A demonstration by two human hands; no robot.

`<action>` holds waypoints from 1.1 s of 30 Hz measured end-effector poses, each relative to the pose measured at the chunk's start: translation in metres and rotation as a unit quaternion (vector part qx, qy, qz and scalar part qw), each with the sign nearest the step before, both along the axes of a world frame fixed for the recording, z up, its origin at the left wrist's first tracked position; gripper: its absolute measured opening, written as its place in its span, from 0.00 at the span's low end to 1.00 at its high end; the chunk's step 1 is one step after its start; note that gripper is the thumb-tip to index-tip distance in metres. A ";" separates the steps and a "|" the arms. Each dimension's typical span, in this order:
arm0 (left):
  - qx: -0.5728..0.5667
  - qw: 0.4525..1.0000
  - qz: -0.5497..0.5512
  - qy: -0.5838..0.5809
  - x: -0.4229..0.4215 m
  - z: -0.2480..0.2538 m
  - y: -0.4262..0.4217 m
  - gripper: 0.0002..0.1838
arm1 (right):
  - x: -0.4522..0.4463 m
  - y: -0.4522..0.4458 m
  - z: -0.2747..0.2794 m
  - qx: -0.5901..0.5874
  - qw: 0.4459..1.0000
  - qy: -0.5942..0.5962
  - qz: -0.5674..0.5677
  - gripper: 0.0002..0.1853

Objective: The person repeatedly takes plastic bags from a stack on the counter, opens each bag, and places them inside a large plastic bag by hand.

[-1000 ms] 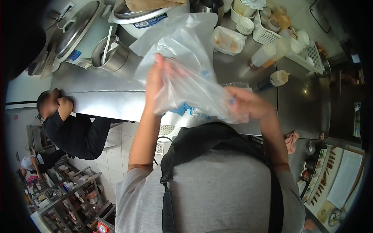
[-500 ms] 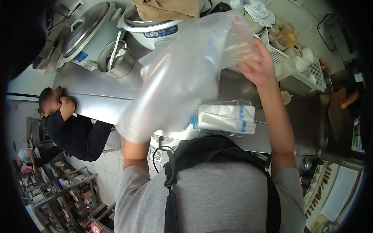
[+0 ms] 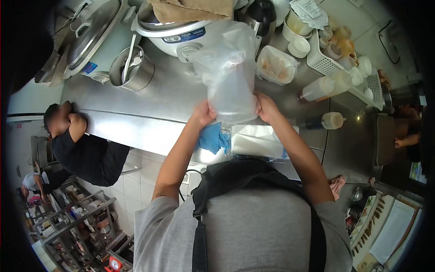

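A clear plastic bag stands spread out above the steel counter, its open-looking edge towards me. My left hand grips the bag's near left edge, fingers closed on the film. On the opposite side my right hand pinches the near right edge. Just below the bag lies a crumpled blue cloth, close to my left hand. Beside it, under my right forearm, is a pack of folded white plastic bags in a clear wrapper.
Rice cookers and a steel pot with utensils line the back left. A plastic tub, a white basket and several squeeze bottles stand right. A person in black leans on the counter at left.
The bag has come down from high on the right and is now held in front of me. My right hand has dropped left and inward; my left hand now shows at the bag's edge.
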State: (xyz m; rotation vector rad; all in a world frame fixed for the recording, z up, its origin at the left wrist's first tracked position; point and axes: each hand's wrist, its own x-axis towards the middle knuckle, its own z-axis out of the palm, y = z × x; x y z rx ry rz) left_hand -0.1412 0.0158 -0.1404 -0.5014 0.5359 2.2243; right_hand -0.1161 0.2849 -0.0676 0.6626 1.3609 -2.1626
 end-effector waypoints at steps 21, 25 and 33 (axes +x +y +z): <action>-0.762 0.398 0.065 0.506 0.064 0.074 0.016 0.12 | 0.080 0.017 0.038 0.485 0.802 0.348 0.040 0.18; -0.707 0.478 0.119 0.507 0.108 0.116 0.015 0.07 | 0.139 0.058 0.050 0.529 0.759 0.378 0.038 0.13; -0.602 0.372 -0.094 0.701 0.136 0.100 0.091 0.07 | 0.187 0.070 0.009 0.638 0.655 0.397 0.072 0.05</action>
